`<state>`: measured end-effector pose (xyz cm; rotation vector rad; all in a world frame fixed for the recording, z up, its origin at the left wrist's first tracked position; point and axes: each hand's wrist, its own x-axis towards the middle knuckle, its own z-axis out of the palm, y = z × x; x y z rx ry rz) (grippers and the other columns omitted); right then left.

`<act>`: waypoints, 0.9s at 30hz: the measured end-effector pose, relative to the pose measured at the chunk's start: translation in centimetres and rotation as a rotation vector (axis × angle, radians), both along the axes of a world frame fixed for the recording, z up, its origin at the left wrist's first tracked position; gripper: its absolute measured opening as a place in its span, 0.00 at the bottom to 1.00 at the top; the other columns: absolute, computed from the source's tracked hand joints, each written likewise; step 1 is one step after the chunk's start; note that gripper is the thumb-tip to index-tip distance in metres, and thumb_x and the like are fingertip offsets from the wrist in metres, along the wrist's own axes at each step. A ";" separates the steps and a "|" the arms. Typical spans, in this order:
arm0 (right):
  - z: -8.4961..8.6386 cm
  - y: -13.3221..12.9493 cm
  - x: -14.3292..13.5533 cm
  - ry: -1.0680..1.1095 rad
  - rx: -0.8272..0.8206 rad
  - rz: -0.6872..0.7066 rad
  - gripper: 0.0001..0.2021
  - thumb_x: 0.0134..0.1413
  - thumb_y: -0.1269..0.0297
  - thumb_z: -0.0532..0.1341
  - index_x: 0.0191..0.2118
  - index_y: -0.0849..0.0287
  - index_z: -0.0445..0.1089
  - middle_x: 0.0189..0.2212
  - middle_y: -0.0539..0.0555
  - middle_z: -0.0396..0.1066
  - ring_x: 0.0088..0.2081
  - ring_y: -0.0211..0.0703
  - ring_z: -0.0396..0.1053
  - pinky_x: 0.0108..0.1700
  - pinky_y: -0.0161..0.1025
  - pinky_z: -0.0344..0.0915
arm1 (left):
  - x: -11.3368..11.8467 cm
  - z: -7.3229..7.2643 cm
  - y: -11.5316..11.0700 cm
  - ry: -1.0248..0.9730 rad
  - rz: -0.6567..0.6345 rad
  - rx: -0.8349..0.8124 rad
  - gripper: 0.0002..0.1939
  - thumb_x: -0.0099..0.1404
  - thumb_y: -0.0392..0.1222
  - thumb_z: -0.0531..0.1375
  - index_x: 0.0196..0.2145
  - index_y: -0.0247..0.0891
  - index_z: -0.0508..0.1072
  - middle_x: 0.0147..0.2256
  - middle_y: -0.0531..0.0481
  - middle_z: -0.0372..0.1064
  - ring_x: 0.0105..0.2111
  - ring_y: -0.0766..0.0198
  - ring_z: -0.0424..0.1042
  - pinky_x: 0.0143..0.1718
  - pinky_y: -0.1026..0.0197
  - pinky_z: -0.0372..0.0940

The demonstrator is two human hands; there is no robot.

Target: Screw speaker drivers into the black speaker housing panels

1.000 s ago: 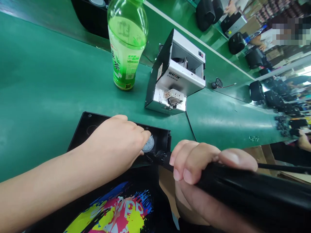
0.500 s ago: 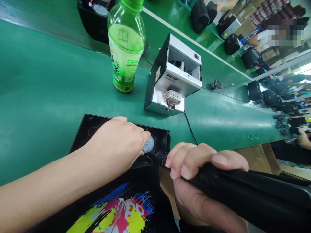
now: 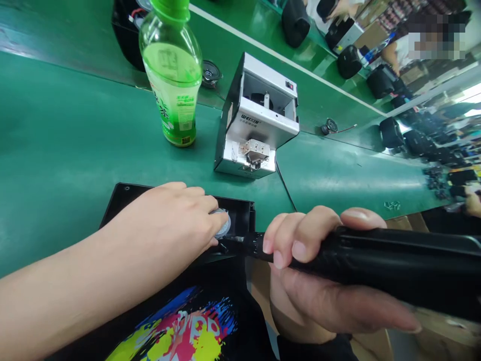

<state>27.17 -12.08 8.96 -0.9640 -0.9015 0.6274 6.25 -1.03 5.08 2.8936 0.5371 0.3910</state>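
A black electric screwdriver point(image 3: 361, 260) lies in my right hand point(image 3: 311, 265), its fingers wrapped round the front of the body. Its tip points left, close to my left hand point(image 3: 180, 215). That hand is closed over a shallow black plastic housing point(image 3: 240, 215) at the table's near edge. Its fingertips curl down beside a round grey metal disc point(image 3: 224, 224), apparently the back of a speaker, inside the housing. What the fingers pinch is hidden under the hand. The left arm covers much of the housing's left part.
Behind the housing stand a green tea bottle point(image 3: 173, 85) and a silver screw feeder point(image 3: 259, 120) with a cable. Loose speakers point(image 3: 211, 74) and a black speaker box point(image 3: 128, 35) lie farther back. Other people work at the upper right; cardboard boxes point(image 3: 376, 346) are below right.
The screwdriver has swung to a more level angle, its tip still near the disc. My left hand stays over the housing. The whole scene has shifted slightly left in view.
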 end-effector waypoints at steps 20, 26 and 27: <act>4.5 -0.7 6.3 0.115 0.118 -0.077 0.23 0.66 0.32 0.88 0.51 0.44 0.94 0.23 0.40 0.73 0.15 0.34 0.60 0.18 0.40 0.66 | 9.7 -2.3 -0.1 0.533 -0.458 -0.027 0.16 0.52 0.31 0.81 0.23 0.47 0.80 0.19 0.51 0.71 0.23 0.55 0.69 0.41 0.45 0.60; 4.1 -0.7 7.1 0.130 0.169 -0.053 0.23 0.64 0.36 0.90 0.54 0.44 0.96 0.25 0.42 0.74 0.17 0.36 0.61 0.20 0.41 0.72 | 10.2 -3.0 -0.2 0.534 -0.463 0.013 0.16 0.50 0.33 0.82 0.23 0.49 0.82 0.17 0.50 0.67 0.22 0.52 0.70 0.33 0.47 0.58; 4.2 -0.7 7.3 0.132 0.173 -0.053 0.24 0.62 0.35 0.90 0.53 0.45 0.96 0.24 0.42 0.74 0.16 0.36 0.61 0.19 0.40 0.72 | 10.0 -3.2 -0.3 0.511 -0.460 0.019 0.16 0.49 0.33 0.83 0.22 0.49 0.81 0.16 0.50 0.66 0.22 0.52 0.70 0.34 0.47 0.59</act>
